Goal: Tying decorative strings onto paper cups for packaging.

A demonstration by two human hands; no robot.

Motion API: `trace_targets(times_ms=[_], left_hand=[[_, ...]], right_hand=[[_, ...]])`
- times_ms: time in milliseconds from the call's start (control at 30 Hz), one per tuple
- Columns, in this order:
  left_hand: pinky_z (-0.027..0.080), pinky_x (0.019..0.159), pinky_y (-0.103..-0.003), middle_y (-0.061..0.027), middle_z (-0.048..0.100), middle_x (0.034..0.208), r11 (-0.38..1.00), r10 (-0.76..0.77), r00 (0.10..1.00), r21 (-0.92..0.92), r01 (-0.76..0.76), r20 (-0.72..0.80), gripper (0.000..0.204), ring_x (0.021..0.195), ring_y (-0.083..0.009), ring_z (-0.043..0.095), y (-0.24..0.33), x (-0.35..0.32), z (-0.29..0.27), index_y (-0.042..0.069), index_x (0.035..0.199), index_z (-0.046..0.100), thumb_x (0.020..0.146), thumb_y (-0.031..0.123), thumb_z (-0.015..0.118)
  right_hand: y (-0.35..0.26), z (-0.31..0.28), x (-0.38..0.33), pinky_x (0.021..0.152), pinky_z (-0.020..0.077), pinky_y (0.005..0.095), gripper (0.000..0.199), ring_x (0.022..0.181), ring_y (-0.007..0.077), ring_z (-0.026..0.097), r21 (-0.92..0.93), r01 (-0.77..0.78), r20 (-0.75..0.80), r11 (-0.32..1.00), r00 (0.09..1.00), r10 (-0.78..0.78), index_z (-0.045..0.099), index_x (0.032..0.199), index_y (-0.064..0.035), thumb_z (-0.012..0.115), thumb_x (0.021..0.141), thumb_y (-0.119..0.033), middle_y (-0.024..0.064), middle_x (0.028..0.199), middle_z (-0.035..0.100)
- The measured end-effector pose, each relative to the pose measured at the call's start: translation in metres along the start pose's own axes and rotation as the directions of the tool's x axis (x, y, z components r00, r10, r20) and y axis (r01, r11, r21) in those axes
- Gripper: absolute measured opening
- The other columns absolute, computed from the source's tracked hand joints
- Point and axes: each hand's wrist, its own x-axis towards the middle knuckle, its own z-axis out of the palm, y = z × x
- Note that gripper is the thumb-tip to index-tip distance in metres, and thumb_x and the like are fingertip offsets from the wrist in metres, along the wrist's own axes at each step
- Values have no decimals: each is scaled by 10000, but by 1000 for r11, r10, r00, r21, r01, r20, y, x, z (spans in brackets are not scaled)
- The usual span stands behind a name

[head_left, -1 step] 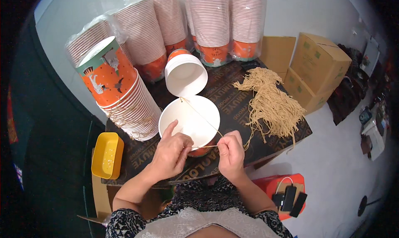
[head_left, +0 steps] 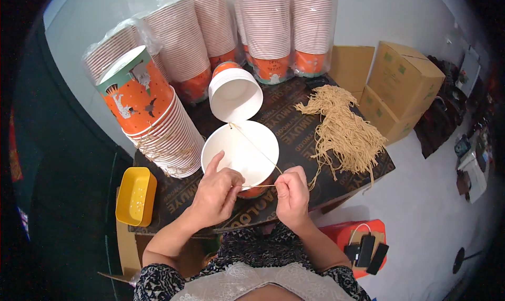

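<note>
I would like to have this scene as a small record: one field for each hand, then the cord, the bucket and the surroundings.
left hand: at the near rim of the bucket, seemingly pinching the cord
right hand: pinching the cord
cord: tan, stretched between the hands; another length runs from the far rim toward the right hand
bucket: white inside, opening upward
left side: bucket stack, yellow tray
right side: cord bundle, cardboard boxes
behind: plastic-wrapped stacks

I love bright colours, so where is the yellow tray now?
In the head view, the yellow tray sits at the left edge of the dark table, pictured just below the cup stack and left of the left hand.
</note>
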Motion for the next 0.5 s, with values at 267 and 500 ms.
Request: trace_targets(times_ms=[267,500], left_hand=[[371,1028,-483,-110,614,879,983,-128,974,104,150,-189,161,889,-327,619,-5,-9,-13,17,949,556,816,11,646],[453,549,-351,-80,523,583,582,-813,576,-159,798,-85,346,584,-178,558,-14,0,-15,-41,794,549,879,268,680]], right_hand=[[-6,0,-9,655,446,330,42,753,262,533,15,32,60,999,998,-33,562,899,-4,601,890,3,130,867,517],[-10,5,-16,712,473,395,133,806,303,567,69,152,226,986,960,-164,625,890,-15,716,794,-4,118,873,542]])
